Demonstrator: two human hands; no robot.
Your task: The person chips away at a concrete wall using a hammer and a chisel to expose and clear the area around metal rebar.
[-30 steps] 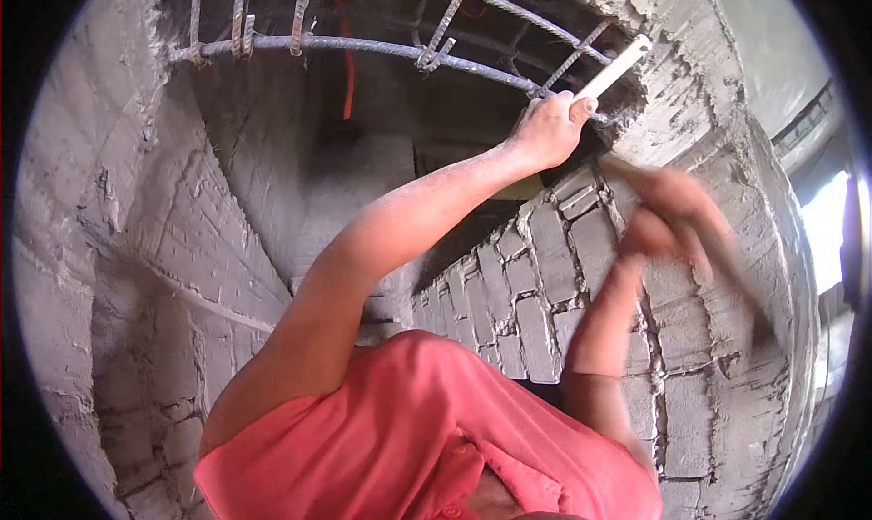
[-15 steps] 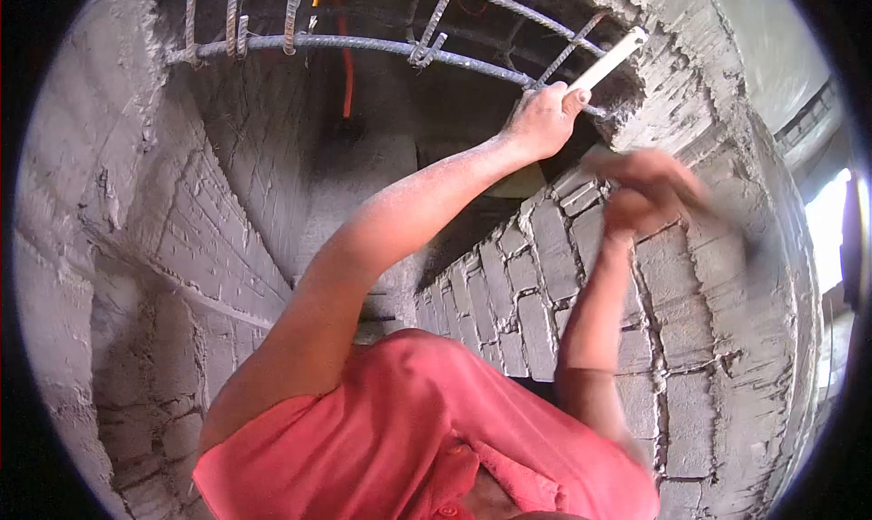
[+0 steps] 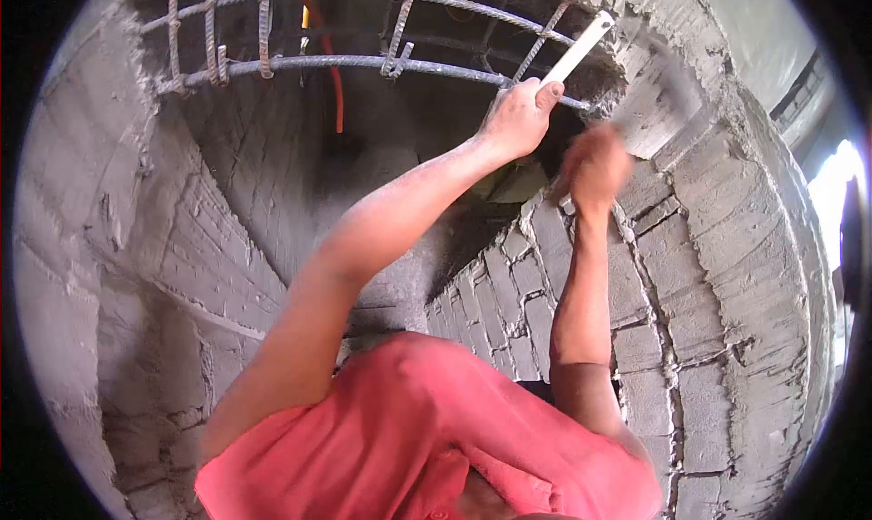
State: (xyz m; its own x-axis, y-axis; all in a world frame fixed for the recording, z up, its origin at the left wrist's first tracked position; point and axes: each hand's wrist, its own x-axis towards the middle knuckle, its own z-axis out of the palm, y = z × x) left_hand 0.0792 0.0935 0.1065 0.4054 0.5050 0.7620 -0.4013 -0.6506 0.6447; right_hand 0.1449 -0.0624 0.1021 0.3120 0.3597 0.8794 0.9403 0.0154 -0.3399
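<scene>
My left hand [image 3: 522,118] is wrapped around a pale, narrow rod [image 3: 579,46] with its thumb along it. The rod slants up to the right, its far end beside the broken concrete edge [image 3: 618,79]. Just below the fist, its lower end is hidden. My right hand [image 3: 597,168], blurred by motion, is closed below and right of the left hand. A grey smear [image 3: 670,89] extends above it from a hammer-like tool, whose exact shape is lost in the blur. Behind the rod and left hand runs a curved rebar grid [image 3: 345,63].
Rough mortared brickwork [image 3: 699,293] curves along the right side. A plastered grey wall [image 3: 64,220] rises on the left, with a dark recess [image 3: 391,120] between them. An orange-red strip [image 3: 338,98] hangs behind the bars. Bright light enters at far right.
My right hand has swung up and left, and the blurred tool has moved from its right to above it. My left hand still grips the rod. The view has shifted slightly.
</scene>
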